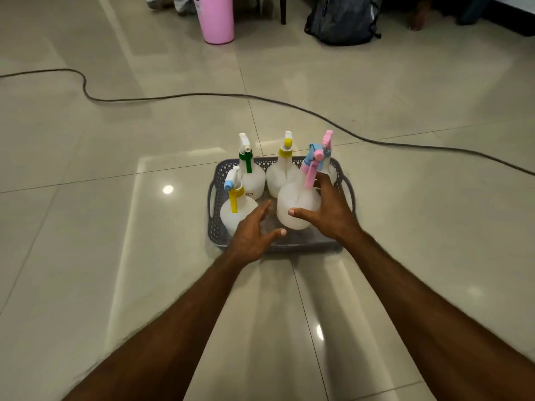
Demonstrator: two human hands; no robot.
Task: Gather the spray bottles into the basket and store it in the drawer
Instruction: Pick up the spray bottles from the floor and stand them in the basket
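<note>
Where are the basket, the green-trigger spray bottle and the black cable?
basket (348,195): head view, right handle.
green-trigger spray bottle (254,180): head view, white body.
black cable (185,96): head view, stretch lying on the floor tiles behind the basket.

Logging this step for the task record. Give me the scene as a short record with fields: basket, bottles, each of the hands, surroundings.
basket: grey lattice basket on the tiled floor
bottles: five spray bottles upright inside the basket; nearest right one has a pink trigger
left hand: left hand open, fingers spread above the basket's near edge
right hand: right hand curled round the pink-trigger bottle
surroundings: cable across the floor, pink container, dark bag
drawer: not visible
</note>
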